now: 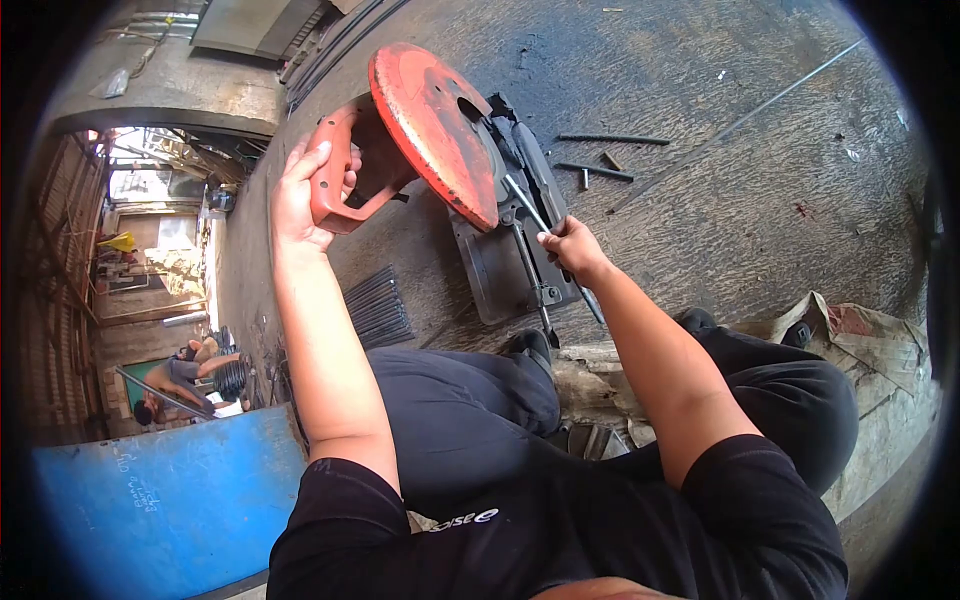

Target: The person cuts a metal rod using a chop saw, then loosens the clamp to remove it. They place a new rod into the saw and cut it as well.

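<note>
My left hand is wrapped round the orange D-shaped handle of a chop saw. The saw's round orange guard, scuffed and stained dark, is tilted over its grey metal base. My right hand is closed round a thin grey metal rod, which slants across the base. The rod's upper end reaches close to the lower edge of the guard. A clamp screw runs along the base beside the rod. The cutting disc is mostly hidden by the guard.
Short rod pieces lie right of the saw, and a bundle of dark rods lies left. A long thin rod stretches across the stained floor. Crumpled sacking lies by my legs. A blue panel and another person are at left.
</note>
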Demonstrator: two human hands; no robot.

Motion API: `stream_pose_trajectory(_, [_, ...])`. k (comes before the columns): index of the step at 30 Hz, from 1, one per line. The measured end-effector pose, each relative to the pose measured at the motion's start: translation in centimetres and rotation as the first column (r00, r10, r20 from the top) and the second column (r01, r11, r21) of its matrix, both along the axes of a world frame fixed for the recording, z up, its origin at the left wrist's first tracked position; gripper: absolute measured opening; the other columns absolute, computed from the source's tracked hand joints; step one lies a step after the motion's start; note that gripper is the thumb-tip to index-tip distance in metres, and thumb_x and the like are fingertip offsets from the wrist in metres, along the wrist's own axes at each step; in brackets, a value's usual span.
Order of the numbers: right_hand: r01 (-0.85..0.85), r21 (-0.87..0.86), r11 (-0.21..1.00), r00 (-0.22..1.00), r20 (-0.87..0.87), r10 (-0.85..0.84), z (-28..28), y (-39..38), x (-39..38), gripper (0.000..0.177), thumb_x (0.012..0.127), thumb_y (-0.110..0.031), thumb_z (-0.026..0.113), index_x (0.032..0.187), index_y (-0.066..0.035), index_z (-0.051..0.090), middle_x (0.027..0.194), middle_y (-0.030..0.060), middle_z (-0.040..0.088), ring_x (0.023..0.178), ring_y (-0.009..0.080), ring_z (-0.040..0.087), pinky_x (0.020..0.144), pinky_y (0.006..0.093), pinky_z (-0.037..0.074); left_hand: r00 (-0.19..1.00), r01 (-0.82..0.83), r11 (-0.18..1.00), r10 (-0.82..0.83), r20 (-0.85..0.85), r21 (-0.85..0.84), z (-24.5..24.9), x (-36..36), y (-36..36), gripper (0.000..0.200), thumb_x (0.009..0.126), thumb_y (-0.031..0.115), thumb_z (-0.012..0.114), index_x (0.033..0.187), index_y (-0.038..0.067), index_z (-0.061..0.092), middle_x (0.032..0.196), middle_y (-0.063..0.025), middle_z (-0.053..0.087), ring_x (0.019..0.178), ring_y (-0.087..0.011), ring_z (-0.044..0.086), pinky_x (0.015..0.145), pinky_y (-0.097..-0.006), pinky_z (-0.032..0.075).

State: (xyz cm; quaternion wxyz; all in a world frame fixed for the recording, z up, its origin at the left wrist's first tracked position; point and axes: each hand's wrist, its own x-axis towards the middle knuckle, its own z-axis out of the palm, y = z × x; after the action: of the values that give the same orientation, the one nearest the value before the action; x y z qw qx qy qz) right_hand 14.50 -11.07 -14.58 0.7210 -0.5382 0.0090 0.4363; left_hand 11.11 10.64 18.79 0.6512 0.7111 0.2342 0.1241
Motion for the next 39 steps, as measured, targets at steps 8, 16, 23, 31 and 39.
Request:
stream_pose_trajectory(8, [0.108, -0.243, 0.964, 0.970, 0.238, -0.049, -1.6, 0.9, -0.1, 0.033, 0.079, -0.009, 0.078, 0.080, -0.007, 0.045, 0.066, 0.0038, 0.055, 0.055, 0.0118, 0.052, 0.047, 0.0279, 0.044, 1.000, -0.009, 1.000, 0.008, -0.021, -0.023, 0.2, 0.0, -0.6, 0.045, 0.090, 0.016, 0.058, 0.130, 0.000, 0.044, 0.105, -0.0178, 0.061, 0.087, -0.0237, 0.064, 0.075, -0.0310, 0.054])
stream_pose_trajectory(16, [-0.025, -0.139, 0.990, 0.994, 0.098, 0.039, 0.8, -0.5, 0.3, 0.030, 0.079, -0.015, 0.079, 0.079, -0.003, 0.051, 0.066, 0.0060, 0.057, 0.054, 0.0137, 0.052, 0.049, 0.0303, 0.043, 0.999, 0.011, 0.998, -0.013, -0.035, -0.054, 0.1, -0.1, -0.1, 0.045, 0.089, 0.017, 0.059, 0.129, 0.001, 0.045, 0.107, -0.0184, 0.061, 0.089, -0.0243, 0.064, 0.076, -0.0317, 0.055])
stream_pose_trajectory(23, [-0.090, 0.039, 0.995, 0.996, 0.010, 0.090, 0.4, -0.8, 0.4, 0.028, 0.086, -0.014, 0.072, 0.076, -0.005, 0.047, 0.060, 0.0045, 0.053, 0.047, 0.0125, 0.046, 0.043, 0.0295, 0.036, 0.999, -0.014, 0.998, 0.012, -0.036, -0.062, 0.1, 0.0, -0.2, 0.045, 0.089, 0.016, 0.058, 0.129, 0.001, 0.045, 0.108, -0.0184, 0.060, 0.089, -0.0243, 0.065, 0.076, -0.0313, 0.055])
stream_pose_trajectory(31, [-0.161, 0.144, 0.976, 0.978, -0.107, 0.177, 1.1, -1.0, 0.2, 0.024, 0.092, -0.012, 0.063, 0.077, -0.008, 0.044, 0.063, 0.0063, 0.054, 0.048, 0.0155, 0.049, 0.044, 0.0298, 0.039, 0.999, -0.002, 0.997, -0.001, -0.035, -0.076, 0.2, 0.0, -0.1, 0.044, 0.089, 0.015, 0.058, 0.128, 0.001, 0.045, 0.107, -0.0183, 0.061, 0.088, -0.0243, 0.065, 0.075, -0.0315, 0.056])
stream_pose_trajectory(39, [-0.174, 0.296, 0.939, 0.953, -0.191, 0.236, 0.8, -1.0, 0.0, 0.017, 0.094, -0.012, 0.059, 0.084, -0.004, 0.049, 0.069, 0.0095, 0.057, 0.053, 0.0203, 0.056, 0.049, 0.0344, 0.045, 0.999, -0.005, 0.997, 0.002, -0.038, -0.082, 0.1, 0.0, -0.1, 0.044, 0.089, 0.015, 0.058, 0.128, 0.001, 0.045, 0.107, -0.0186, 0.061, 0.090, -0.0252, 0.065, 0.076, -0.0320, 0.055])
